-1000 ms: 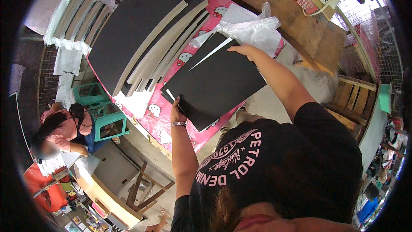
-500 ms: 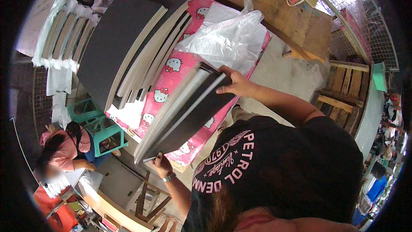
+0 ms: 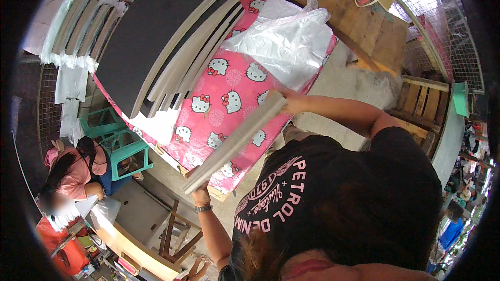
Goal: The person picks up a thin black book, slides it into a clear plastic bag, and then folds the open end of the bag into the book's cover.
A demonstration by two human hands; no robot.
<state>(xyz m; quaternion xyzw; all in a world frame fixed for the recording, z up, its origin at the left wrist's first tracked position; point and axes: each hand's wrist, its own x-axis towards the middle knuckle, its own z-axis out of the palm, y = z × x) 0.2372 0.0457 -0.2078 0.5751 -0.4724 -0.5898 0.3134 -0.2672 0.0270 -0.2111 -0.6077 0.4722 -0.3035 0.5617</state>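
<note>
A stack of thin sheets (image 3: 237,143) is held on edge between my two hands, its pale grey edges turned up toward me. My left hand (image 3: 200,193), with a watch at the wrist, closes round the stack's near-left end. At the far-right end my right hand (image 3: 294,102) grips it; the fingers are partly hidden behind the stack. Beneath lies a table with a pink cartoon-cat cover (image 3: 229,102). Farther left on it are piles of large dark sheets (image 3: 153,36) with pale edges, lying in uneven steps.
Crumpled clear plastic (image 3: 289,39) lies at the table's far right. Wrapped bundles (image 3: 83,26) stand at the far left. Green stools (image 3: 125,156) and a seated person in pink (image 3: 73,177) are at the left. A wooden table (image 3: 359,15) and a slatted wooden crate (image 3: 422,101) stand at the right.
The sheets, fanned apart with a dark face showing, are now together and turned edge-up. Both hands have shifted slightly right, and more of the pink cover shows.
</note>
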